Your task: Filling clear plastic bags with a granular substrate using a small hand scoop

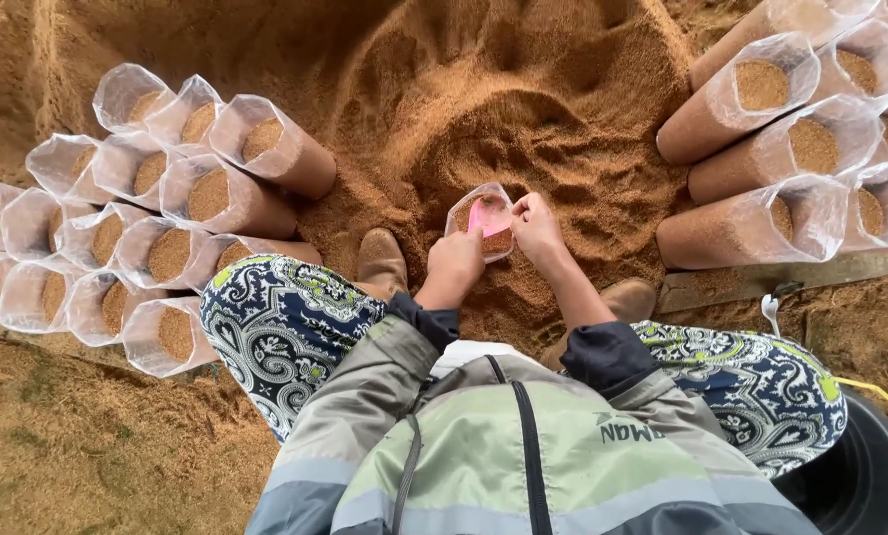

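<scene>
A small clear plastic bag (475,201), partly filled with brown sawdust, stands in front of me on the sawdust pile (523,109). My left hand (456,263) grips the bag's near rim. My right hand (536,226) holds the bag's right rim and seems to hold a pink scoop (484,218) that dips into the bag's mouth. Both hands hover low over the pile, between my two brown boots (381,260).
Several filled clear bags lie stacked on the left (211,193) and on the right (761,149), mouths open. A wooden plank (790,275) lies under the right stack. A black tub (865,476) with a yellow cord sits at the lower right.
</scene>
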